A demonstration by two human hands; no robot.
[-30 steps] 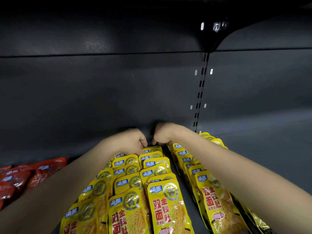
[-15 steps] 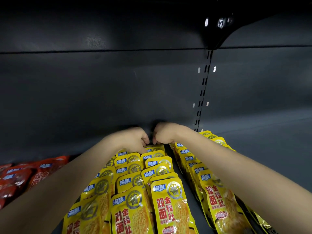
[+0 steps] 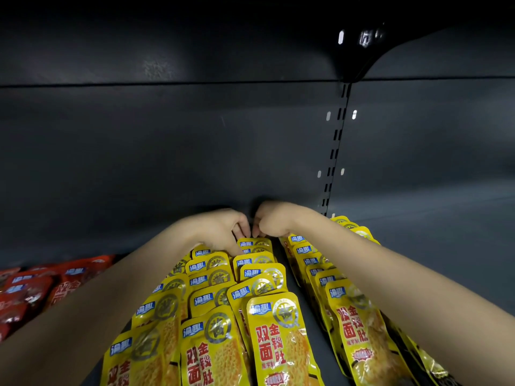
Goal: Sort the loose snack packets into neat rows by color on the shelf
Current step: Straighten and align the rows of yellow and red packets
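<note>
Both hands (image 3: 223,229) (image 3: 271,221) curled, pinching rearmost yellow packet (image 3: 255,243); red packets (image 3: 36,285) left.

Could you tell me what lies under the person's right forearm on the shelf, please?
A row of yellow packets runs under the right forearm, overlapping toward the back. The forearm covers part of the row, so whatever lies beneath it there is hidden.

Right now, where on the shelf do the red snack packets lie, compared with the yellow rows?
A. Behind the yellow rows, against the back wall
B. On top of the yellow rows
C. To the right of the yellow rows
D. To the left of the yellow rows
D: the red packets lie at the left edge of the shelf, beside the left forearm, while the yellow rows fill the middle and right.
</note>
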